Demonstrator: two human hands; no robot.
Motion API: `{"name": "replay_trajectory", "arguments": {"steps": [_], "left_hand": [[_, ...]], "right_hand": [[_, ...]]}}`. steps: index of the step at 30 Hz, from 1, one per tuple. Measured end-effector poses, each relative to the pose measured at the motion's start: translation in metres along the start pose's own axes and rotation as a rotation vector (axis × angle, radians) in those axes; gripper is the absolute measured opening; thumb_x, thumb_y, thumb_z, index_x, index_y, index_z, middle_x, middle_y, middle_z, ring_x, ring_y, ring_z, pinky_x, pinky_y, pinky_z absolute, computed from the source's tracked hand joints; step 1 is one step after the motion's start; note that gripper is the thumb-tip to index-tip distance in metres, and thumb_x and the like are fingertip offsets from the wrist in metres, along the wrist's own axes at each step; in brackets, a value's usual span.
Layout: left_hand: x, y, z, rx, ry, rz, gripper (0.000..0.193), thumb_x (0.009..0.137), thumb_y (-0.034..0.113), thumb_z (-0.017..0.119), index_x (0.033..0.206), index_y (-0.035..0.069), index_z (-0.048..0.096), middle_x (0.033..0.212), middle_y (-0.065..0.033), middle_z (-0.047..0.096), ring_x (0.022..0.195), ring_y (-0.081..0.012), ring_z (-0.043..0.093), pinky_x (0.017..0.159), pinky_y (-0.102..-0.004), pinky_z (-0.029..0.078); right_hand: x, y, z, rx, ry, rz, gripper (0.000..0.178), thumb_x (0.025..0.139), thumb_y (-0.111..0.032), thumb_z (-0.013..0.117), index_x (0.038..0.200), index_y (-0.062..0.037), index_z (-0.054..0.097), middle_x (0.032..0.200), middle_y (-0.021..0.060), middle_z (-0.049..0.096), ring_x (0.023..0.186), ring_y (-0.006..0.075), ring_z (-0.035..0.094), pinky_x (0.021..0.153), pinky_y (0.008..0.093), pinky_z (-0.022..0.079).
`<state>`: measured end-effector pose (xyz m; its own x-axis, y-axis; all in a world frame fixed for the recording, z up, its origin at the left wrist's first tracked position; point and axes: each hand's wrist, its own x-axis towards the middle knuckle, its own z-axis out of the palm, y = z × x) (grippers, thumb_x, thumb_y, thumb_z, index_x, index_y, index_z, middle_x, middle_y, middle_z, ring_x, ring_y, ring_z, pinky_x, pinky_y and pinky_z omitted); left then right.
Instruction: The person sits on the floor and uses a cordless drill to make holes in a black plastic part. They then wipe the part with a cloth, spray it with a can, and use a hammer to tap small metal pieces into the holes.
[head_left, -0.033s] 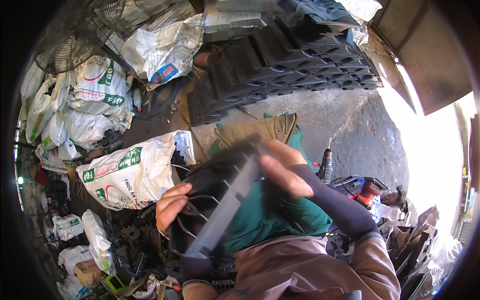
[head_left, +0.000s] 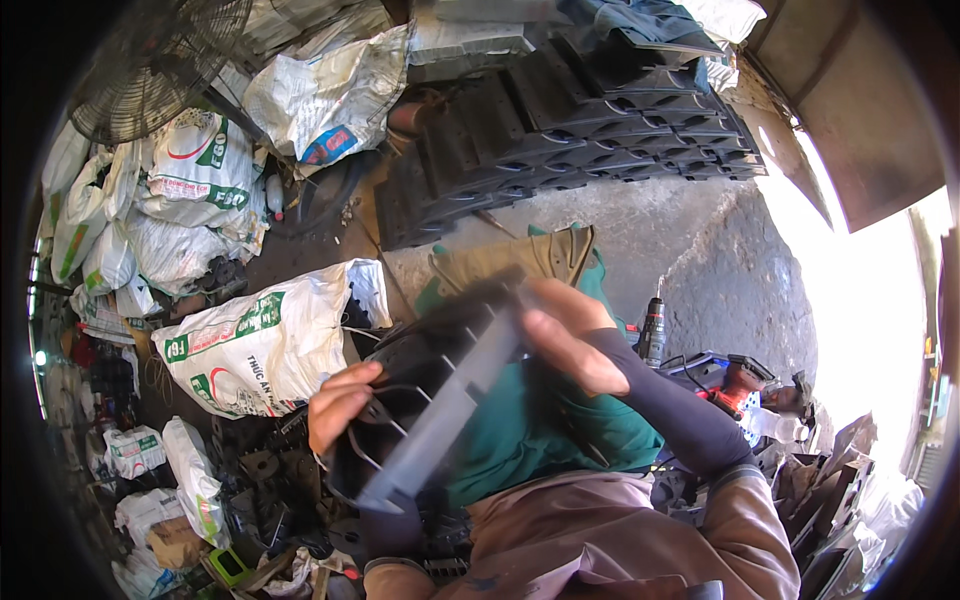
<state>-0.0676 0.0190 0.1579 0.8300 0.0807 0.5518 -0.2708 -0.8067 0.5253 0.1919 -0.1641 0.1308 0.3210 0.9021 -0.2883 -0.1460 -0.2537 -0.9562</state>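
Our left hand (head_left: 342, 402) has its fingers bent over the left edge of a black ribbed panel (head_left: 445, 415); its thumb is out of sight, so we cannot tell how it presses from beneath. Our right hand (head_left: 572, 345) is closed on the panel's upper right end, blurred enough that we cannot make out each fingertip.

The panel lies between our two hands, raised over our lap and tilted, with a grey-looking side wall facing us and curved ribs showing beside it. Its long axis slants from the lower left, near our body, to the upper right, away from us. The right hand has that far end; the left hand sits along the side and is the nearer one to the low end, which no finger that we can see holds.

Under the panel are our green trousers (head_left: 530, 440), and just past it a tan sheet-like piece (head_left: 512, 262). A white sack (head_left: 265, 345) lies to the left. To the right, beyond the right wrist, a drill (head_left: 653, 332) stands with its bit pointing away, near a red power tool (head_left: 742, 380). Farther out, similar black panels form a long stack (head_left: 560, 135) on the floor (head_left: 735, 260).
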Motion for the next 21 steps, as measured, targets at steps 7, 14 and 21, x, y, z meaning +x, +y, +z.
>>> {"name": "replay_trajectory", "arguments": {"steps": [7, 14, 21], "left_hand": [[-0.011, -0.036, 0.081, -0.922, 1.006, -0.675, 0.046, 0.098, 0.039, 0.046, 0.123, 0.002, 0.058, 0.108, -0.0139, 0.065, 0.089, -0.0244, 0.065, 0.081, -0.0378, 0.053], [0.004, -0.054, 0.096, -1.461, 0.770, -0.983, 0.047, 0.101, 0.044, 0.041, 0.122, 0.004, 0.055, 0.111, -0.0159, 0.063, 0.100, -0.0294, 0.064, 0.088, -0.0432, 0.052], [0.007, 0.015, 0.083, -0.971, 0.911, -0.939, 0.066, 0.098, 0.053, 0.045, 0.135, -0.002, 0.048, 0.133, -0.0151, 0.054, 0.114, -0.0231, 0.057, 0.100, -0.0387, 0.045]], "right_hand": [[0.013, -0.003, -0.007, 0.074, -0.072, -0.339, 0.064, 0.090, -0.041, 0.070, 0.137, -0.0027, 0.049, 0.119, 0.0154, 0.063, 0.112, 0.0237, 0.060, 0.095, 0.0368, 0.048], [-0.001, -0.001, 0.055, -0.256, -0.033, -0.703, 0.058, 0.074, -0.020, 0.083, 0.123, -0.0004, 0.058, 0.112, 0.0147, 0.060, 0.097, 0.0308, 0.065, 0.082, 0.0371, 0.053], [-0.011, -0.011, 0.083, -0.484, 0.161, -0.734, 0.061, 0.062, -0.003, 0.078, 0.120, 0.0032, 0.058, 0.101, 0.0171, 0.059, 0.083, 0.0345, 0.066, 0.066, 0.0385, 0.055]]}}
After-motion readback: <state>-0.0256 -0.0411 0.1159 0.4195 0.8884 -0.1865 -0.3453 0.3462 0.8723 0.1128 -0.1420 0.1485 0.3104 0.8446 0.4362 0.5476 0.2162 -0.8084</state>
